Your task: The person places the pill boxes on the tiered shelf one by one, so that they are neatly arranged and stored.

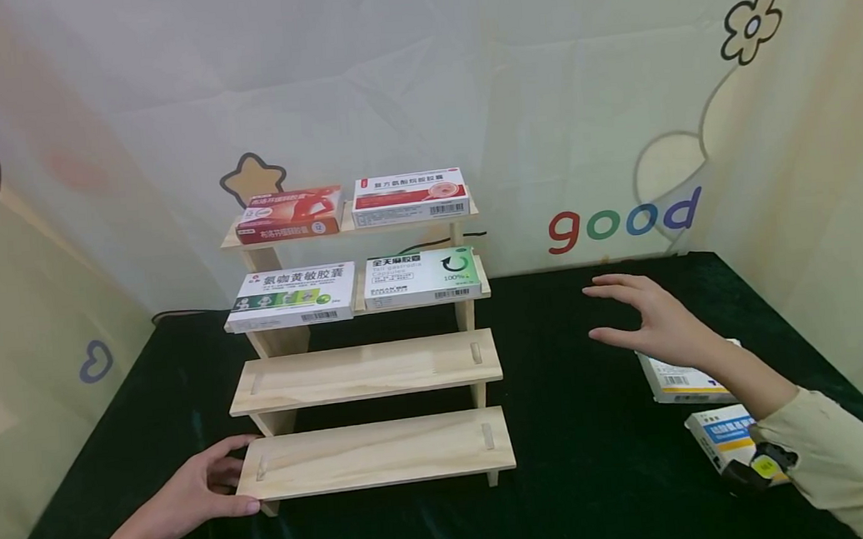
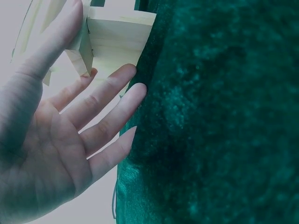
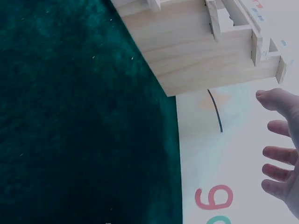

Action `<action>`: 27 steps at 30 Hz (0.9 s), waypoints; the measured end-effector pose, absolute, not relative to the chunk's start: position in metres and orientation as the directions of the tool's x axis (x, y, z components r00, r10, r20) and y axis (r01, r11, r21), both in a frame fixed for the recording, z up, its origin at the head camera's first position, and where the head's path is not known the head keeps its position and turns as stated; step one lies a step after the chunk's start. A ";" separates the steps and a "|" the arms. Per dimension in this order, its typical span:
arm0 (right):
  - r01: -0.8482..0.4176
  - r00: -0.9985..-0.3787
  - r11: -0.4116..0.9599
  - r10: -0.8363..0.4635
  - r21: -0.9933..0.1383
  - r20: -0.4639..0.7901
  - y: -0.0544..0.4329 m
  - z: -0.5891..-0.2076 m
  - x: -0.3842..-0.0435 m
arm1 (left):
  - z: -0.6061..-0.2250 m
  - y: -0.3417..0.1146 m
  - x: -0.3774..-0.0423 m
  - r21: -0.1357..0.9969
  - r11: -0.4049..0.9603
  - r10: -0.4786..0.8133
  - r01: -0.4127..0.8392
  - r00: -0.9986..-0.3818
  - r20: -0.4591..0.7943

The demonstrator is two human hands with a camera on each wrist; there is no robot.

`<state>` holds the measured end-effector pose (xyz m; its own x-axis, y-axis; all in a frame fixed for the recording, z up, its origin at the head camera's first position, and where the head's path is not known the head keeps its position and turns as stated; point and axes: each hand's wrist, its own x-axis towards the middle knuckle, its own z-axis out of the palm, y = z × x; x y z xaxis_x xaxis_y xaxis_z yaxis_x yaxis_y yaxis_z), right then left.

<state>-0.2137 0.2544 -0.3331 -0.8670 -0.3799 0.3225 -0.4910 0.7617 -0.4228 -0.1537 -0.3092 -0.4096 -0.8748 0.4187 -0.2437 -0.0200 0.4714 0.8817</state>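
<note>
A four-step wooden display stand [image 1: 367, 370] stands on the dark green cloth. My left hand [image 1: 199, 494] holds the left end of its lowest shelf, thumb at the front corner and index finger at the back; the other fingers spread loosely beside it in the left wrist view. My right hand [image 1: 653, 321] hovers right of the stand, fingers extended and holding nothing. A red medicine box [image 1: 291, 214] and a white-and-red medicine box [image 1: 410, 197] lie on the top shelf. The second shelf bears a white-and-green capsule box [image 1: 294, 296] and a Tall gastrodia capsule box [image 1: 422, 278].
Under the right forearm lie a white-and-yellow medicine box [image 1: 675, 379] and a blue-and-white medicine box [image 1: 717, 433], both partly covered. The green cloth [image 1: 587, 459] covers the table. A pale printed curtain [image 1: 502, 89] hangs behind and at both sides.
</note>
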 end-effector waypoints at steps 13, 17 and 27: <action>-0.473 -0.875 0.770 -0.351 -0.428 0.334 0.280 -0.350 -0.205 | -0.410 -0.309 -0.154 0.878 0.477 0.419 -0.033 -0.870 -0.260; -0.463 -0.881 0.773 -0.347 -0.433 0.321 0.287 -0.354 -0.203 | -0.410 -0.308 -0.154 0.880 0.474 0.425 -0.020 -0.870 -0.249; -0.431 -0.901 0.765 -0.338 -0.478 0.273 0.307 -0.362 -0.196 | -0.410 -0.309 -0.154 0.877 0.480 0.425 -0.016 -0.870 -0.248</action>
